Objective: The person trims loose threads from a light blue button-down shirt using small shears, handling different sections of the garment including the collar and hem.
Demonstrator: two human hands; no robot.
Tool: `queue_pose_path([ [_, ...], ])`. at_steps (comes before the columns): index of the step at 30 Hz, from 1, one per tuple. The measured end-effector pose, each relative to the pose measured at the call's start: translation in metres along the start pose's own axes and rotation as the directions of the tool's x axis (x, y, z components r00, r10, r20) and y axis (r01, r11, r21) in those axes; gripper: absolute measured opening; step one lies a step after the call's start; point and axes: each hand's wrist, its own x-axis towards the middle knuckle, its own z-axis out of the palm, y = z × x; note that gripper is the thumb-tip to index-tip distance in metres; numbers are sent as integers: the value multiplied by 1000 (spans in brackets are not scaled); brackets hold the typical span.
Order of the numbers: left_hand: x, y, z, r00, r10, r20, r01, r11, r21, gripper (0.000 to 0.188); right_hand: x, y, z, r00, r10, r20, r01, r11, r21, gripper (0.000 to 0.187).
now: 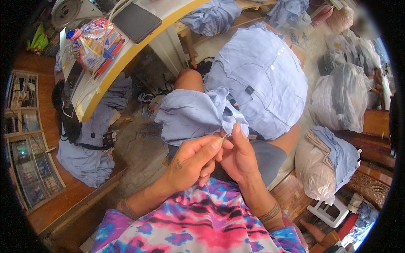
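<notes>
My left hand (192,162) is closed, thumb pressed on the forefinger around a small, thin, pale thing at its tip, too fine to name. Close against it, my right hand (241,158) pinches the edge of a light blue garment (185,111) between thumb and finger. Bunched up, this garment lies over my left leg, with a dark label showing near its opening. Beyond it, a large light blue garment (261,80) with white buttons and a dark tab is spread over my right leg.
On the left, a yellow-edged table (96,99) carries a dark tablet (137,22) and a clear plastic bag (95,48) of colourful packets. More blue garments (86,162) hang below it. To the right stand stuffed plastic bags (341,99) and a white stool (329,213).
</notes>
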Motion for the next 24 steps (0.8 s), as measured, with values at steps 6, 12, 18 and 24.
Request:
queue_pose_path([
  [6,-1,-2,1,999,4,-35,-6,999,-53,42,-1,4,4,995,-90,-42,85,991,-107,33],
  [12,-1,-1,0,997,-3,-79,-1,998,-61,38,-2,7,11,984,-159,-86,145,978,-152,30],
  [18,0,-1,-2,995,29,-99,-34,998,-49,35,-2,8,14,978,-172,-121,157,980,-125,27],
  [24,3,1,-8,998,-55,-37,51,994,-95,37,-3,4,9,985,-146,-91,134,983,-127,24],
])
